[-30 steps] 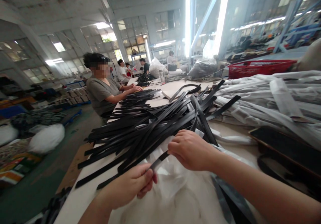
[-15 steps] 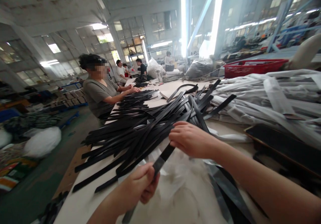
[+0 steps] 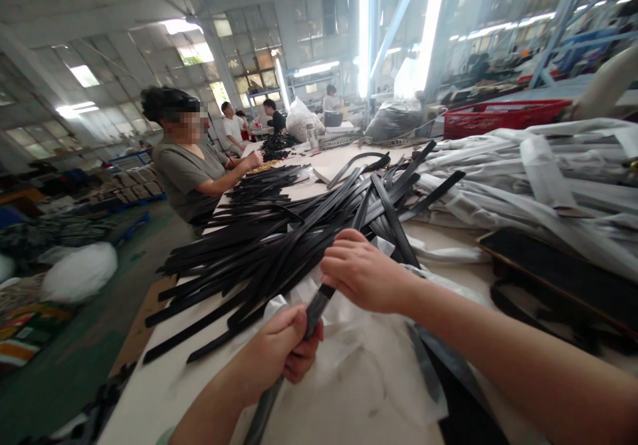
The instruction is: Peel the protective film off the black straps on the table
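A black strap (image 3: 315, 312) runs between my two hands at the front of the table. My left hand (image 3: 286, 349) is closed round its lower part, thumb on top, and the strap's tail hangs below toward the bottom edge. My right hand (image 3: 356, 272) grips the strap higher up, fingers wrapped over it. Crumpled translucent wrapping (image 3: 369, 345) lies under and beside my hands. Just beyond them, a loose heap of black straps (image 3: 279, 246) spreads across the table, with several ends pointing left.
White-wrapped strips (image 3: 538, 173) are piled at the right, before a red basket (image 3: 503, 118). A long dark board (image 3: 553, 279) lies at right. A person (image 3: 184, 166) in a grey top works at the table's left edge. Bags (image 3: 393, 121) stand farther back.
My hands have drawn a little closer together on the strap; the right has shifted left. The view has tilted slightly, and the person's hands have moved left in it.
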Demonstrator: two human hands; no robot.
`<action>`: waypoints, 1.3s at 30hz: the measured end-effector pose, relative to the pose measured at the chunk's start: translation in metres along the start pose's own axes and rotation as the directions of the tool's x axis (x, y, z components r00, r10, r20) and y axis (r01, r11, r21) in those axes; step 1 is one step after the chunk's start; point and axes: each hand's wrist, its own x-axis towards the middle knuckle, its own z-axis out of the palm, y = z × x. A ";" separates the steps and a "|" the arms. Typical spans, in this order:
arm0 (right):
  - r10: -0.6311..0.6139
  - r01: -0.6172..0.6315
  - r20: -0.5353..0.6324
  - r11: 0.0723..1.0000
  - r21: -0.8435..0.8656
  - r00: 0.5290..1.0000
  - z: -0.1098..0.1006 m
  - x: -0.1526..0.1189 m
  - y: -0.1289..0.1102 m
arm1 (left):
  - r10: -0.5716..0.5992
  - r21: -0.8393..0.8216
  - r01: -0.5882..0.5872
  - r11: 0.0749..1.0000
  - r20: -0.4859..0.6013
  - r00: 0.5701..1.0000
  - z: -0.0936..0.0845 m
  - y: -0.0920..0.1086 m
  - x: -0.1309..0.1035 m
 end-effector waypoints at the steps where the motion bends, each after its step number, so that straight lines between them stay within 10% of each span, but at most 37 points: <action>1: 0.058 -0.059 -0.030 0.998 -0.034 0.998 -0.001 0.000 0.009 | 0.001 -0.014 -0.001 1.000 0.009 1.000 -0.001 0.000 0.000; 11: -0.024 0.024 0.002 0.997 0.078 1.000 -0.003 0.001 -0.018 | -0.021 -0.077 0.022 0.997 0.023 1.000 0.005 -0.010 0.005; 17: 0.166 -0.171 -0.080 0.983 -0.059 0.983 -0.004 0.001 0.020 | -0.008 -0.082 0.007 0.997 -0.016 1.000 0.000 -0.009 0.005; 24: -0.018 0.018 -0.022 1.000 0.011 1.000 0.000 0.001 -0.023 | -0.025 -0.082 0.026 0.996 0.012 1.000 0.001 -0.015 0.008; 31: 0.203 -0.212 -0.104 0.974 -0.081 0.974 -0.003 0.001 0.022 | -0.003 -0.080 -0.001 0.997 -0.046 0.999 -0.003 -0.003 0.004; 39: -0.018 0.018 -0.050 1.000 0.003 0.999 0.007 0.000 -0.012 | -0.002 -0.026 0.001 1.000 -0.018 1.000 0.000 -0.008 0.005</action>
